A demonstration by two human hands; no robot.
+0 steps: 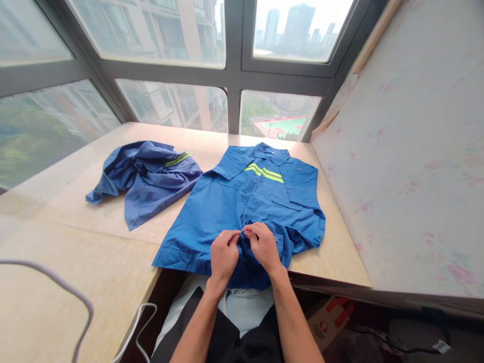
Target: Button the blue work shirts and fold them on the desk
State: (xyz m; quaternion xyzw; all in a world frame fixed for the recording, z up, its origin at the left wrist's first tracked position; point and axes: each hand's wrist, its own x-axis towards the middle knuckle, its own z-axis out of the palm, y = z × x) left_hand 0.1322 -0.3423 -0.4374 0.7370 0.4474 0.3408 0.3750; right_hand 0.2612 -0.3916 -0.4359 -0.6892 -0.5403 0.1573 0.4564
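Observation:
A blue short-sleeved work shirt (227,206) lies spread on the pale tabletop, collar toward the window, with yellow-green reflective strips across its chest. Its lower front hangs over the table's near edge. My left hand (225,252) pinches the front edge of the shirt, a ring on one finger. Close against it, my right hand (262,245) pinches the same placket from the other side. Whether a button sits between the fingertips is hidden. A button shows just right of my right hand. Further left lies a second, crumpled blue shirt (151,176) with a similar strip.
The pale tabletop (68,237) runs up to the window frame (234,80). A floral-papered wall (408,151) closes off the right. A grey cable (56,277) and a white cord (138,322) hang at the lower left. Below, right, stands a paper bag (327,322).

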